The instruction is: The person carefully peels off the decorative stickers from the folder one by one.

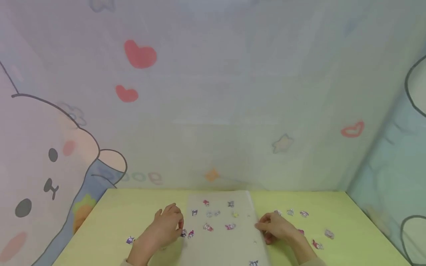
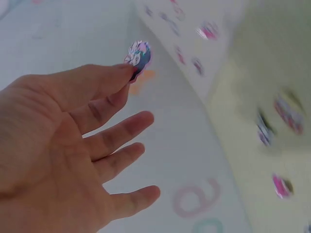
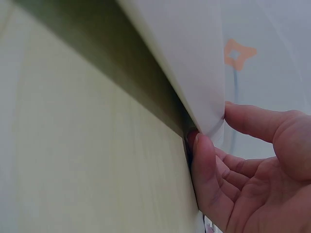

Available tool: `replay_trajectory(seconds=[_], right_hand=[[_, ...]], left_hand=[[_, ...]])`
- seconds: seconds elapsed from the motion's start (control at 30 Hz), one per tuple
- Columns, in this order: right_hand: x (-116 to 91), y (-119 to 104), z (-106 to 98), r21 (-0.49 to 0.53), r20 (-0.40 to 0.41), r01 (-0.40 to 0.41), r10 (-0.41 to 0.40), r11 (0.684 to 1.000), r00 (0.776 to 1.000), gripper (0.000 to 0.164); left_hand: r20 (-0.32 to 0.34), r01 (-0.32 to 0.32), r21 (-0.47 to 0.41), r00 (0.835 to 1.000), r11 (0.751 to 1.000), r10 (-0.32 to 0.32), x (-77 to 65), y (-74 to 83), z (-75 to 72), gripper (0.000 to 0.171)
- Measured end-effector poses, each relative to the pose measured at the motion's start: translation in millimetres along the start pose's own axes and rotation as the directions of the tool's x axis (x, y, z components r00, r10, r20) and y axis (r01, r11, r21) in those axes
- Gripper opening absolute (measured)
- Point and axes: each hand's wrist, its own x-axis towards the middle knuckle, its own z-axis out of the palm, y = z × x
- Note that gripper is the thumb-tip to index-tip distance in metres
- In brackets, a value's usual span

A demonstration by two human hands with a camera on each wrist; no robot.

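A long white sheet or board (image 1: 229, 245) lies on the yellow table, with several small cartoon stickers spread over it, among them a pink one (image 1: 230, 227). To the left of its edge is my left hand (image 1: 166, 225). Its thumb and forefinger pinch a small dark blue, white and pink cartoon sticker (image 2: 141, 56), while the other fingers are loosely spread. On the opposite side, my right hand (image 1: 277, 227) holds the white sheet's (image 3: 189, 63) long edge, one fingertip (image 3: 204, 150) at the underside and another on the face. A shadowed gap shows beneath that edge.
More loose stickers lie on the yellow table (image 1: 352, 225): a purple one (image 1: 130, 240) at the left and several at the right, including a pink one (image 1: 317, 244). A printed curtain (image 1: 213, 103) with hearts and stars hangs behind the table.
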Motion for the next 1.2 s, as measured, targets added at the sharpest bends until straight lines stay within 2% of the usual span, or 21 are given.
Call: replay_trajectory(seconds=[0.23,0.4,0.57,0.73,0.83,1.07,1.2], right_hand=[[2,5,-1,0.001,-0.009,-0.006,0.006,1.0,1.0,0.035],[2,2,-3,-0.007,-0.018,-0.005,0.005,1.0,1.0,0.035],[1,3,-5,0.006,-0.036,-0.021,0.022,1.0,0.999,0.036],[0,7,-5,0.02,-0.022,-0.026,0.026,0.999,0.999,0.038],[0,8,-3,0.022,-0.011,-0.02,0.02,1.0,1.0,0.038],[0,6,0,0.02,-0.007,-0.012,0.013,1.0,1.0,0.037],[1,5,0,0.016,-0.01,-0.005,0.005,1.0,1.0,0.037]], left_hand=[[-0.014,0.12,0.06,0.993,0.991,-0.119,25.2,-45.8,-1.0,0.018],[0.012,0.173,0.065,0.985,0.983,-0.174,44.4,-65.9,8.2,0.019],[0.046,0.214,0.109,0.974,0.971,-0.22,56.7,-62.2,9.5,0.019],[0.112,0.288,0.144,0.946,0.947,-0.305,60.9,-56.8,9.1,0.015],[0.123,0.314,0.152,0.935,0.937,-0.333,59.4,-59.0,12.2,0.014],[0.13,0.342,0.158,0.923,0.926,-0.363,53.9,-67.1,19.4,0.016],[0.11,0.345,0.169,0.924,0.923,-0.365,53.5,-70.4,21.5,0.014]])
